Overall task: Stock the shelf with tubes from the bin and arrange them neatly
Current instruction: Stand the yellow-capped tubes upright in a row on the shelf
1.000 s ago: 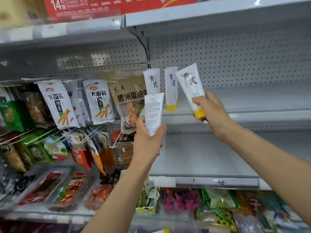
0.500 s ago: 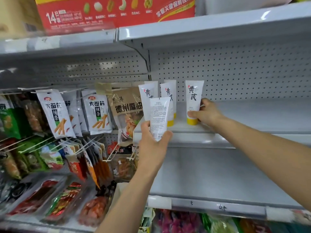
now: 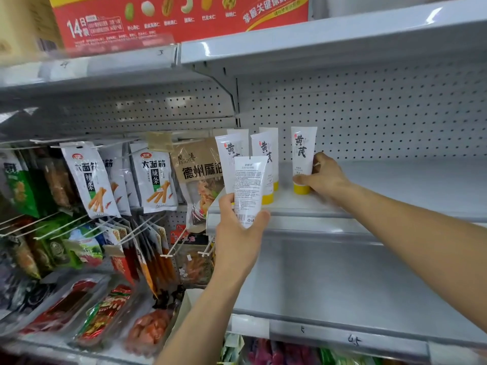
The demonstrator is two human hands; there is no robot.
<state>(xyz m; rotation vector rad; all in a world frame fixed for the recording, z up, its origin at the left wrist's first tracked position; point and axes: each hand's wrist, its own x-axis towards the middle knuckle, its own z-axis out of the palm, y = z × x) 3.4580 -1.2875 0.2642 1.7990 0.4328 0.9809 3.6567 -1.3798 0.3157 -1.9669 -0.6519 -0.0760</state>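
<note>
Two tubes are in my hands at once. My right hand (image 3: 325, 177) is curled round the foot of the upright tube (image 3: 303, 151), thumb across the front just above its yellow cap (image 3: 301, 189) and fingers behind. The cap looks to be sitting on the shelf (image 3: 382, 198), though I cannot tell whether its full weight is down. My left hand (image 3: 238, 230) grips the second tube (image 3: 249, 185) by its lower end, with the small-print back toward me. It is held in front of the shelf lip and not yet on it.

To finish this placement well, I should press the cap flat, keep the brush-lettered face square to the front, then open my fingers straight back so nothing nudges it. It stands apart from the row of tubes (image 3: 264, 154) to its left. I judge that gap wants closing, or filling with the second tube turned label-forward.

These are soft, glossy white plastic, flat and crimped at the top and rounding down to a narrow hard cap, so they tip easily. The shelf is smooth painted metal, likely slick, backed by perforated pegboard (image 3: 382, 114). Crinkly snack packets (image 3: 87, 177) hang on hooks beside it.
</note>
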